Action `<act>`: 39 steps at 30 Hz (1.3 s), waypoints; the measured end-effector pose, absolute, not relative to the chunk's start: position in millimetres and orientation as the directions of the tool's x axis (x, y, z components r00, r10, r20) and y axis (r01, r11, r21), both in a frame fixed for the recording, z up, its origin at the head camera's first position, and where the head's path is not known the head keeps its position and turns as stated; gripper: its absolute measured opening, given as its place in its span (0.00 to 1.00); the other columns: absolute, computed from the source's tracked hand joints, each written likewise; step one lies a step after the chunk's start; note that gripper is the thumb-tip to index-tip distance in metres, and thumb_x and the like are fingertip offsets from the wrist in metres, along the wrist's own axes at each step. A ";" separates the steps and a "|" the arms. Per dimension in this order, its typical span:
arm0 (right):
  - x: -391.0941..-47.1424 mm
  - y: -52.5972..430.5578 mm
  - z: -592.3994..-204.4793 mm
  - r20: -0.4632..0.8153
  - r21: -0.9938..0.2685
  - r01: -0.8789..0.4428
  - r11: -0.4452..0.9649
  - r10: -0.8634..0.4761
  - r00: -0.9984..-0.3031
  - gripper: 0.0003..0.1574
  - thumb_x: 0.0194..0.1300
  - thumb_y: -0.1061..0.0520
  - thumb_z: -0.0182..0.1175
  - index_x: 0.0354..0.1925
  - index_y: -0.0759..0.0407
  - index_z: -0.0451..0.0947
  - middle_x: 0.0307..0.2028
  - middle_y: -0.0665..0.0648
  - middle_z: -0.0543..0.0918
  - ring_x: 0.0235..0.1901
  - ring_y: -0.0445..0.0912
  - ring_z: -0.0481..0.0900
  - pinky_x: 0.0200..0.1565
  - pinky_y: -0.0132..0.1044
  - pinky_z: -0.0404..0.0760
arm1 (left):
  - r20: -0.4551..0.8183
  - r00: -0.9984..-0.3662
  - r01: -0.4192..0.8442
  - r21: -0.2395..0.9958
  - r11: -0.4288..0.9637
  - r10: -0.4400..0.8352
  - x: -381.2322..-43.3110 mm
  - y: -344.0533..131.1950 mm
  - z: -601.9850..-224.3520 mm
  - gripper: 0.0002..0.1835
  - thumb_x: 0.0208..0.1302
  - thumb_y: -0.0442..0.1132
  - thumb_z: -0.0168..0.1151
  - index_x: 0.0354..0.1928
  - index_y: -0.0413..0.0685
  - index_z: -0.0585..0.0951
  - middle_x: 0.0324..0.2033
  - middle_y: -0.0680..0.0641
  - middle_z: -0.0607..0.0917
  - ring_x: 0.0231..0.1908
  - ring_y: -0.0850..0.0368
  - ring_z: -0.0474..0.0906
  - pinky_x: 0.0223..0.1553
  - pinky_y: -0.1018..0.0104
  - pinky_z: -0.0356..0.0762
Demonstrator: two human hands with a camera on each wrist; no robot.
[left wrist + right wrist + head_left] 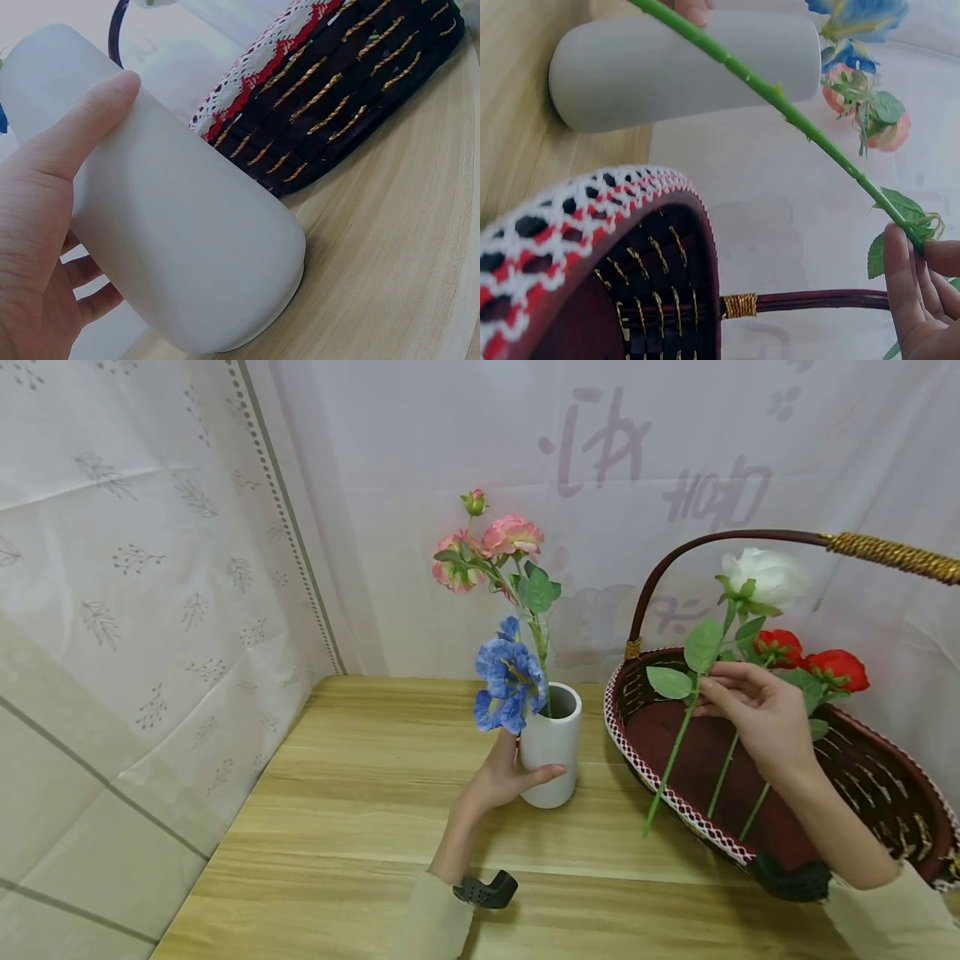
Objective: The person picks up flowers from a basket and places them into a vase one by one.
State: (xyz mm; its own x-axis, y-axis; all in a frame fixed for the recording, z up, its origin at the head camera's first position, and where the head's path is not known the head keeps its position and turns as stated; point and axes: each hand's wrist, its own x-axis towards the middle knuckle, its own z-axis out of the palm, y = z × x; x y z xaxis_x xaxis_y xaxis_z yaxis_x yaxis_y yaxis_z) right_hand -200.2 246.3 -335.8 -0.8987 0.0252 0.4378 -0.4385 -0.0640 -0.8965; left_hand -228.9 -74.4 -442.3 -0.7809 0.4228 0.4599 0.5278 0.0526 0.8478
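While your left hand (501, 777) grips the white vase (551, 747) on the table (360, 793), your right hand (761, 710) pinches the white rose (744, 597) near the basket (621, 710) by its leafy stem (678, 739), probably light, stiff and best held there, below delicate petals (768, 575).

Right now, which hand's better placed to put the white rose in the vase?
Probably the right hand: it pinches the white rose, the stem's lower end free. The left hand is occupied holding the vase.

Beside the wood-grain table (337, 793) hangs leaf-printed cloth (150, 585); behind, a pale backdrop (382, 543) bears purplish marks (570, 447), perhaps lettering.
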 end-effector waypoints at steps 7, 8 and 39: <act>-199.0 238.2 -330.8 0.498 -0.865 -0.496 -0.071 -0.014 -0.867 0.12 0.67 0.74 0.60 0.49 0.77 0.79 0.35 0.56 0.87 0.29 0.45 0.86 0.34 0.34 0.85 | 0.429 -0.796 0.482 0.876 0.019 0.427 -228.7 -74.5 -442.6 0.58 0.57 0.32 0.76 0.79 0.72 0.48 0.72 0.57 0.65 0.67 0.57 0.66 0.68 0.48 0.64; -199.0 237.1 -329.9 0.499 -0.865 -0.497 -0.066 -0.015 -0.866 0.12 0.67 0.73 0.61 0.49 0.77 0.79 0.35 0.55 0.88 0.29 0.45 0.86 0.34 0.34 0.85 | 0.429 -0.795 0.481 0.876 0.016 0.428 -229.0 -74.5 -442.7 0.59 0.57 0.32 0.76 0.79 0.72 0.48 0.72 0.57 0.65 0.67 0.57 0.67 0.68 0.49 0.64; -212.2 201.2 -286.9 0.567 -0.806 -0.578 -0.130 0.115 -0.816 0.13 0.64 0.73 0.65 0.47 0.78 0.82 0.35 0.57 0.89 0.26 0.44 0.85 0.34 0.32 0.85 | 0.474 -0.764 0.525 0.851 -0.005 0.437 -232.8 -73.3 -443.2 0.61 0.55 0.29 0.76 0.80 0.68 0.46 0.70 0.53 0.67 0.65 0.53 0.70 0.67 0.51 0.66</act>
